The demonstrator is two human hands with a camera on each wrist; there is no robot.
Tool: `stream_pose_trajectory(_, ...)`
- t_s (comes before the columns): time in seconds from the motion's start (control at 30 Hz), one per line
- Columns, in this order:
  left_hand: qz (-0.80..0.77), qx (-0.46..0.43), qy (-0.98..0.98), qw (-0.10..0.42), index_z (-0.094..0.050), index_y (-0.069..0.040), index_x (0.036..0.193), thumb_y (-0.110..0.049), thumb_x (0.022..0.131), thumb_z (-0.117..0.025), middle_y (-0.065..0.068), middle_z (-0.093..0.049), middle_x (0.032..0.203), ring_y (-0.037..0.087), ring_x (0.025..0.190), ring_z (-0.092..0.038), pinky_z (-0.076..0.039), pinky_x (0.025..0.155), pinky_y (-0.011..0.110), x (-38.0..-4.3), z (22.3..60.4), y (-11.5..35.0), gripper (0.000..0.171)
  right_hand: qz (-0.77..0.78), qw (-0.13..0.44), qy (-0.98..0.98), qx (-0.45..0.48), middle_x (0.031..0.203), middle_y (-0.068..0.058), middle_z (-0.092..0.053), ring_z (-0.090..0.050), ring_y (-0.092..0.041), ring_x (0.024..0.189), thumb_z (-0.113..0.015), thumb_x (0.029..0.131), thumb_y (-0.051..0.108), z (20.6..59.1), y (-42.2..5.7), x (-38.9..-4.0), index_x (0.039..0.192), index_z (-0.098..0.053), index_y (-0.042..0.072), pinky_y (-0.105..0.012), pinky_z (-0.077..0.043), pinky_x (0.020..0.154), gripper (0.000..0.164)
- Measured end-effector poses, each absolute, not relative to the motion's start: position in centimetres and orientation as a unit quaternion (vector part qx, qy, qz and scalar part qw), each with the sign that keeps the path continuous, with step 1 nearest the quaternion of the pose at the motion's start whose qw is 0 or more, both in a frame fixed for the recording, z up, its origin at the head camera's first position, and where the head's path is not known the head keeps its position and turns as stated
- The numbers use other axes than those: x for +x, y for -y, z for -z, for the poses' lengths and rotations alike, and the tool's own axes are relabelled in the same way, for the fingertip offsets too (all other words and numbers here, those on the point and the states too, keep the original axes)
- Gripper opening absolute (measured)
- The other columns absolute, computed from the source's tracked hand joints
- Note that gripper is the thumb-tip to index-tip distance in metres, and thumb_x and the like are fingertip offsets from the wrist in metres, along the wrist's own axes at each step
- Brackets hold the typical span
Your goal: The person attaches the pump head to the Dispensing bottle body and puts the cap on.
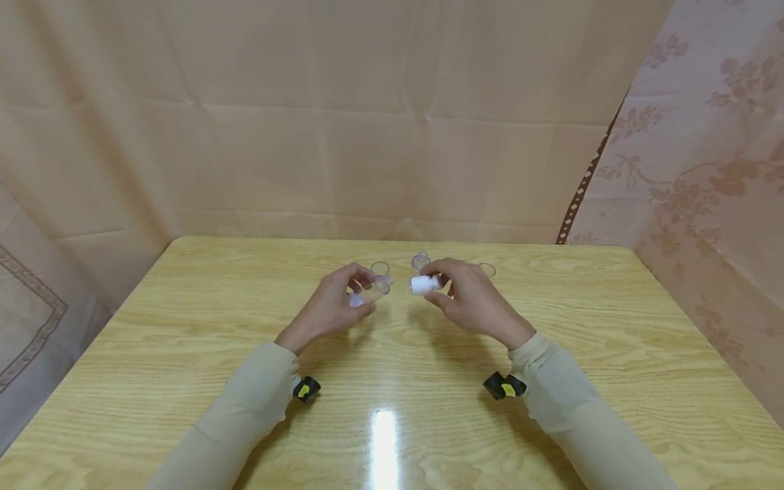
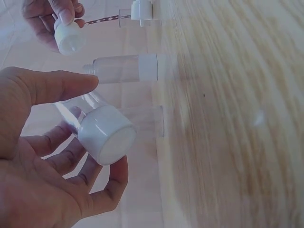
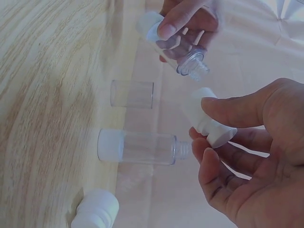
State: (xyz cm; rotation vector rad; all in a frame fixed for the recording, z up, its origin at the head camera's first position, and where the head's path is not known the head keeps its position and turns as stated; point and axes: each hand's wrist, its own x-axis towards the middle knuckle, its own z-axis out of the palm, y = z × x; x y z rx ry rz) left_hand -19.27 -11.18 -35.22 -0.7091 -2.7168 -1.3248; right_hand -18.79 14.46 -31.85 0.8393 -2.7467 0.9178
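Note:
My left hand [image 1: 335, 297] holds a clear bottle [image 3: 178, 52] with a white base [image 2: 108, 135], tilted above the table. Its threaded neck [image 3: 194, 65] is bare and points toward the right hand. Between thumb and fingers, my right hand [image 1: 470, 297] pinches a white pump top [image 1: 422, 284], a short gap from that neck. Behind the hands a second clear bottle [image 3: 147, 148] with a white base stands upright on the table, its threaded neck uncovered too. A clear cylindrical cap [image 3: 132, 94] stands beside it, nearer the left hand.
Past the right hand, another white pump top [image 3: 97, 209] stands on the wooden table [image 1: 245, 408]; in the left wrist view a clear cylinder shows by it. A beige curtain [image 1: 367, 136] hangs along the table's far edge, with a floral cloth [image 1: 704, 170] at the right.

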Motion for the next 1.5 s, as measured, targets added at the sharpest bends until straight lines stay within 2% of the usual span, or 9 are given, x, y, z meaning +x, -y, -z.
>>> stream_pose_trajectory(0.2,0.422,-0.240,0.874,0.030,-0.062,0.002,0.119,-0.001,0.085,-0.078,0.016,-0.065,0.108,0.036,0.104,-0.061,-0.052,0.092,0.047,-19.3,35.2,11.2,0.037,-0.320,0.068,0.901,0.285,0.111,-0.010,-0.070,-0.060,-0.022,0.091,-0.075,0.091,0.003,32.0,-14.5,-18.9,0.121,-0.067,-0.001,-0.034,-0.051,0.070,0.032)
stream_pose_trajectory(0.43,0.421,-0.244,0.873,0.027,-0.063,0.002,0.119,-0.001,0.085,-0.077,0.018,-0.065,0.109,0.036,0.105,-0.061,-0.052,0.091,0.047,-19.3,35.2,11.1,0.037,-0.347,0.072,0.888,0.292,0.113,-0.013,-0.068,-0.060,-0.025,0.094,-0.073,0.091,-0.001,32.0,-14.5,-19.0,0.121,-0.066,-0.002,-0.043,-0.056,0.077,0.031)
stream_pose_trajectory(0.63,0.426,-0.249,0.870,0.010,-0.063,0.002,0.119,0.000,0.085,-0.077,0.020,-0.065,0.112,0.040,0.107,-0.061,-0.053,0.092,0.046,-19.2,35.0,10.9,0.036,-0.365,0.067,0.880,0.296,0.116,-0.014,-0.066,-0.062,-0.025,0.096,-0.071,0.092,-0.005,32.0,-14.5,-19.0,0.124,-0.065,-0.003,-0.038,-0.058,0.080,0.033)
stream_pose_trajectory(1.5,0.415,-0.255,0.873,-0.020,-0.064,-0.002,0.120,-0.002,0.086,-0.078,0.019,-0.066,0.116,0.036,0.106,-0.062,-0.054,0.089,0.045,-19.1,35.1,10.2,0.037,-0.380,0.053,0.869,0.312,0.117,-0.013,-0.067,-0.064,-0.026,0.100,-0.071,0.091,-0.006,32.3,-13.9,-19.0,0.122,-0.066,0.000,-0.038,-0.059,0.084,0.031)
